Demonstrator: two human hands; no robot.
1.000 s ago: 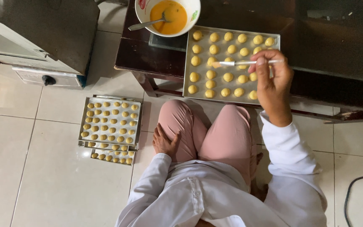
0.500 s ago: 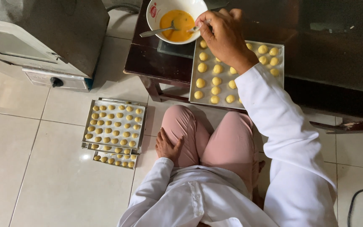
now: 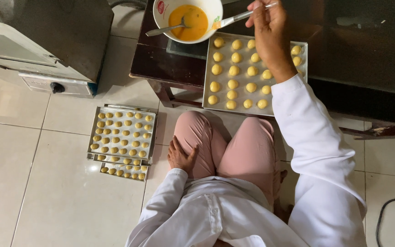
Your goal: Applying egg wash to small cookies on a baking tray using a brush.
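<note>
My right hand (image 3: 270,34) is raised over a metal baking tray (image 3: 209,77) of several small yellow dough balls (image 3: 233,70) and grips a thin brush (image 3: 234,19). The brush tip rests at the rim of a white bowl (image 3: 216,9) of orange egg wash, which also has a spoon (image 3: 165,29) in it. My left hand (image 3: 180,156) lies flat on my left thigh, in pink trousers, with fingers apart and nothing in it. Tray and bowl sit on a low dark wooden table (image 3: 161,64).
Two stacked metal trays (image 3: 122,137) filled with dough balls lie on the tiled floor at my left. A metal oven (image 3: 46,41) stands at the upper left. A black cable (image 3: 389,215) curls on the floor at the lower right.
My right hand has carried the brush from over the tray up to the bowl of egg wash and now holds it at the bowl's rim. My left hand stayed on my thigh.
</note>
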